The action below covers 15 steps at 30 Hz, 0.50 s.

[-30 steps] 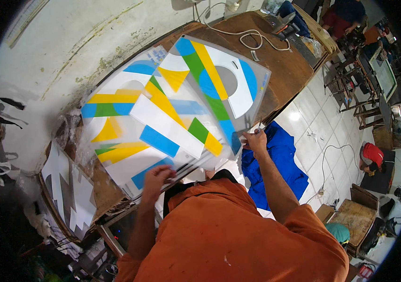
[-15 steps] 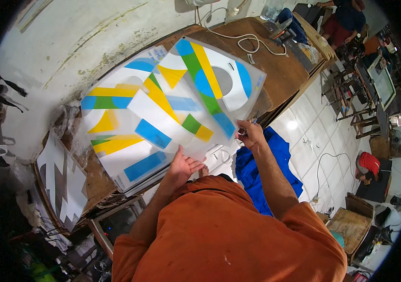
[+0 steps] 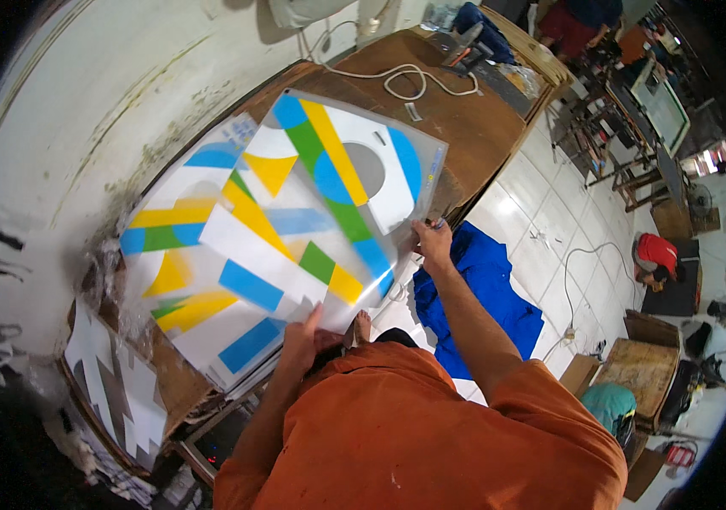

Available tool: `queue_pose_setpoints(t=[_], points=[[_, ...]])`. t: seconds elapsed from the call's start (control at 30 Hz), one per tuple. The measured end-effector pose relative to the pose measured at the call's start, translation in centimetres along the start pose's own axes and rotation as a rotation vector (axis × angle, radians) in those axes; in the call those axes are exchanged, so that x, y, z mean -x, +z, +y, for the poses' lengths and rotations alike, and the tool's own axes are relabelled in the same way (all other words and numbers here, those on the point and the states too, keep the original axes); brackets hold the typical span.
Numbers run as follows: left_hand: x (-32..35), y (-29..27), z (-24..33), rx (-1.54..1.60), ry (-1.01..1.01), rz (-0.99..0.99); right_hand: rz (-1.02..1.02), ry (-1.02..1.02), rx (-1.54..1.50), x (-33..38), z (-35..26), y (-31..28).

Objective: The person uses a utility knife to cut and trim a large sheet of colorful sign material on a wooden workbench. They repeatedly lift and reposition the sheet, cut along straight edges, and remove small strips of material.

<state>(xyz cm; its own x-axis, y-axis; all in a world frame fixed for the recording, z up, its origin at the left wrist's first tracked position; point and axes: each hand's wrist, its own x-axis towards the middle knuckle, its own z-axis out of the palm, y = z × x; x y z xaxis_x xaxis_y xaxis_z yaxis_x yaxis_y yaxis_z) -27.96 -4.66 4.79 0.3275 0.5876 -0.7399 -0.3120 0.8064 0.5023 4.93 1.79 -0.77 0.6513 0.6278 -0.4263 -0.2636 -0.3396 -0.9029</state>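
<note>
A large translucent plastic sheet (image 3: pixel 295 276), printed with white, yellow, green and blue shapes, lies over similar printed sheets (image 3: pixel 184 319) on a brown-topped table. At its near edge, my left hand (image 3: pixel 302 338) has the thumb on top; its other fingers are partly hidden beneath. My right hand (image 3: pixel 433 245) is closed at the sheet's right-hand corner, pinching the edge. Beside those fingers shows a small dark, metallic tool (image 3: pixel 440 223), too small to name surely.
The table (image 3: pixel 473 127) runs along a stained wall, with a white cable (image 3: pixel 410 72) on it. White cut-out sheets (image 3: pixel 116 382) lean at lower left. Blue cloth (image 3: pixel 473 297) lies on the tiled floor right of me. A person in red (image 3: pixel 657 255) is farther right.
My left hand, with fingers spread before, has its thumb on the sheet's near edge now. The view has shifted, so the table and sheets appear lower and farther left.
</note>
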Motion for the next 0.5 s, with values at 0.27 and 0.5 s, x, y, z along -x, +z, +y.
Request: queue_pose_setpoints(t=[0.27,0.5], points=[[-0.4,9.5,4.1,-1.622,0.653,0.062,0.046,0.04,0.0,-1.5,0.5,-0.2],[-8.1,21.6,3.4,-1.871,0.864,-0.043,-0.008,0.16,-0.117,-1.0,-2.3,-0.4]])
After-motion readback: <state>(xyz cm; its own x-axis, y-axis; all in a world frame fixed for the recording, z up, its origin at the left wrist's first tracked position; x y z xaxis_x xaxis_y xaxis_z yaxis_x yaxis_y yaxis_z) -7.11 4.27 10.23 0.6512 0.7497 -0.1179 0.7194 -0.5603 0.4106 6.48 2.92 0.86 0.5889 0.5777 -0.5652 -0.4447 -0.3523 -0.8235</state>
